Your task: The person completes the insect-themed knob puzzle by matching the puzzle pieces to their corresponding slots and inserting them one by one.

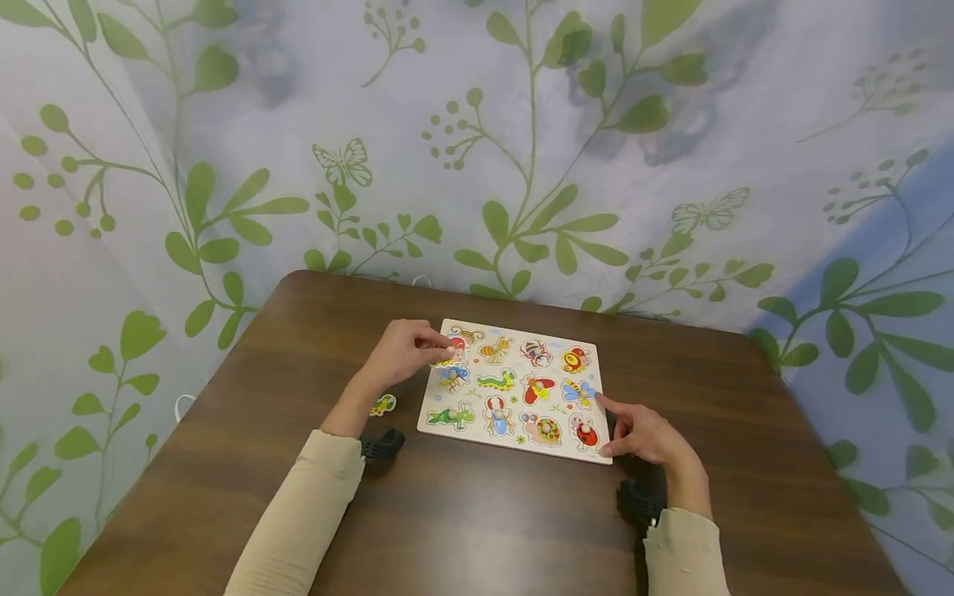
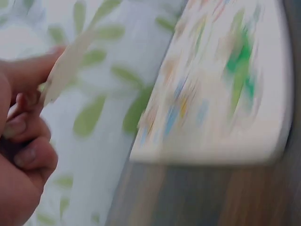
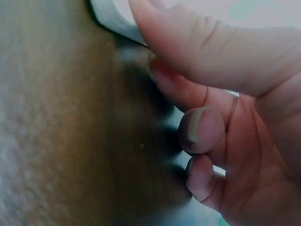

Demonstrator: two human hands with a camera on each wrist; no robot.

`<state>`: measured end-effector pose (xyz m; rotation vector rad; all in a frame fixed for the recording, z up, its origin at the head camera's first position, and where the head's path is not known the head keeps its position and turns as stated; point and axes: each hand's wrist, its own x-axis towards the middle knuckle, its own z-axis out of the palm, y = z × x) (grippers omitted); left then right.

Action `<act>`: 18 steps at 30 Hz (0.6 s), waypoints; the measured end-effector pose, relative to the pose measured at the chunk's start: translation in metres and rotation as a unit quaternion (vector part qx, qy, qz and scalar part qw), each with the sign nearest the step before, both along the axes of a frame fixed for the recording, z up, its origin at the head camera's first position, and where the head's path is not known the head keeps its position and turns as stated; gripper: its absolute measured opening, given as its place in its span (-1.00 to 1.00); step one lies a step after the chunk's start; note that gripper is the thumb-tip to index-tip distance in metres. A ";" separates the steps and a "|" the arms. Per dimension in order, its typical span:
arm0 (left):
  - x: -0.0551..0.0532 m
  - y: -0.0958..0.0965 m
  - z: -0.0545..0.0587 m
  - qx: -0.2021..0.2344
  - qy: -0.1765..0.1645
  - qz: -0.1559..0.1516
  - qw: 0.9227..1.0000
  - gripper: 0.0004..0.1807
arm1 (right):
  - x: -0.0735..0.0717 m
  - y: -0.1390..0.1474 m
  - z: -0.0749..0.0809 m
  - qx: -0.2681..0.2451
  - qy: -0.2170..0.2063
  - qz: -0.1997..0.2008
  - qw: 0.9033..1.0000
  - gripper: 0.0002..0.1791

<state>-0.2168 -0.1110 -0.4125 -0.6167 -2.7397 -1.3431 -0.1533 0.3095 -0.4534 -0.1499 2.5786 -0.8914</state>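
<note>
My left hand (image 1: 406, 352) pinches a red and yellow wooden puzzle piece (image 1: 456, 348) over the upper left corner of an insect puzzle board (image 1: 479, 428). In the left wrist view this puzzle piece (image 2: 67, 70) appears thin and pale, seen nearly edge-on at the fingertips. At the board's right edge rests my right hand (image 1: 647, 432), index finger by the blue dragonfly piece (image 1: 577, 392) and thumb at the near right corner. Its other fingers are loosely bent beside the edge in the right wrist view. A ladybug piece (image 1: 585, 432) lies between that thumb and index finger.
A loose green and yellow piece (image 1: 383, 405) lies on the brown table (image 1: 477, 513), beside the left wrist and left of the board. Behind the table hangs a pale curtain (image 1: 417, 207) with green leaves. Black wrist devices (image 1: 382, 445) sit under both wrists.
</note>
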 end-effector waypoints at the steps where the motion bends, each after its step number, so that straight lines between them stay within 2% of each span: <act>1: 0.001 0.009 0.001 -0.003 0.004 -0.001 1.000 -0.84 | 0.000 0.000 0.000 0.001 0.000 0.000 1.000 0.08; 3: 0.001 0.032 0.004 -0.016 0.014 0.000 1.000 -0.84 | 0.001 0.000 -0.002 0.004 0.000 -0.002 1.000 0.08; 6: -0.009 0.066 0.009 -0.028 0.036 -0.001 0.999 -0.84 | 0.001 -0.001 -0.002 0.005 -0.001 -0.006 1.000 0.08; 9: -0.019 0.097 0.010 -0.019 0.027 0.021 0.999 -0.83 | 0.000 -0.001 -0.001 0.006 -0.003 -0.006 1.000 0.08; 14: -0.029 0.139 0.000 -0.013 -0.002 0.069 0.997 -0.81 | 0.001 -0.001 -0.001 0.005 -0.004 -0.006 1.000 0.08; 18: -0.032 0.162 -0.009 -0.014 -0.007 0.090 0.996 -0.80 | 0.000 -0.002 -0.002 -0.002 -0.006 -0.008 1.000 0.06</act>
